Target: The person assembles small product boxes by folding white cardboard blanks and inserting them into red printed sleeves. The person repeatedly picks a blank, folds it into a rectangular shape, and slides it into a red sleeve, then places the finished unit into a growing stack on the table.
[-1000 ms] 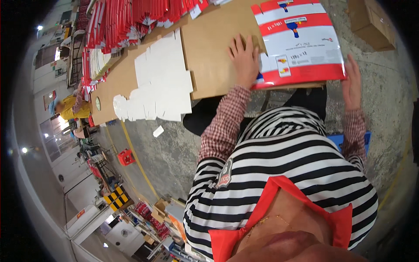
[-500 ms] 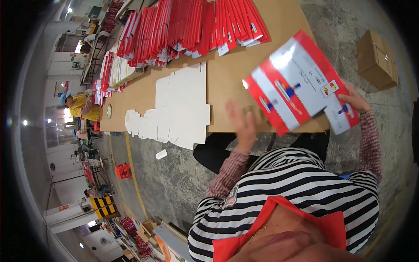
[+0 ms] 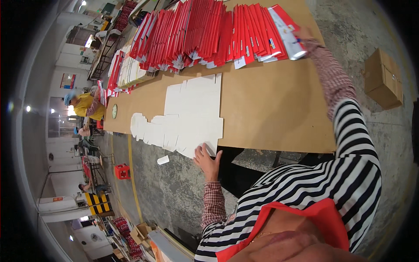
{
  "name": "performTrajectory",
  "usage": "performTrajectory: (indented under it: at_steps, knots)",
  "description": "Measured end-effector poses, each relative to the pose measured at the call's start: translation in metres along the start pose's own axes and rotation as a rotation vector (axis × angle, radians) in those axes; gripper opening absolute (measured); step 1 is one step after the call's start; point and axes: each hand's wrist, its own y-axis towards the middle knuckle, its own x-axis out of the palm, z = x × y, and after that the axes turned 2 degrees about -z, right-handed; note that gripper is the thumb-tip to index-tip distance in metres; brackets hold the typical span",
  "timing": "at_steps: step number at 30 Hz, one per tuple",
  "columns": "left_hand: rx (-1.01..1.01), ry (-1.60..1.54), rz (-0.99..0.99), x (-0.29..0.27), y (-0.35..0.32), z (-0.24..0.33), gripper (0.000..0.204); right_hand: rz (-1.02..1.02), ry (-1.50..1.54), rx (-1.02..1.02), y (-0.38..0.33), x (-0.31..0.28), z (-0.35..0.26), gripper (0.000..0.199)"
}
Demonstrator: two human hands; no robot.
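My right hand [image 3: 304,36], blurred, is at the far right of the table, gripping the edge of a flat red-and-white printed carton [image 3: 283,31]. That carton leans at the right end of a long row of similar folded red cartons [image 3: 205,32]. Its fingers are partly hidden behind the carton's edge. My left hand [image 3: 207,162] lies at the table's near edge with its fingers spread. Its fingertips touch the lower corner of a stack of flat white carton blanks [image 3: 194,102], plain side up.
The brown tabletop [image 3: 270,109] bears everything. A round green-and-white item [image 3: 115,111] lies near its left end. A closed cardboard box [image 3: 384,78] stands on the floor at right, a red stool [image 3: 122,171] at left. A person in yellow [image 3: 85,105] works beyond the table's left end.
My right hand has carried the red-and-white carton away from me to the right end of the row. My left hand has moved left and down onto the white blanks.
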Motion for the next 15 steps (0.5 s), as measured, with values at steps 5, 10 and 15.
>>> performTrajectory:
  at_steps: [5,10,15]
  knots:
    - [0.169,-0.046,0.031,-0.009,0.006,-0.006,0.044,-0.265,-0.253,0.011,0.023,0.061,-0.045,0.048]
    - [0.444,-0.117,0.246,-0.068,0.051,-0.028,0.015,-0.189,0.078,-0.259,-0.052,-0.002,-0.063,0.045]
    - [0.953,-0.352,0.146,-0.144,0.052,0.092,0.03,-0.256,0.178,-0.859,-0.273,-0.092,-0.211,0.06]
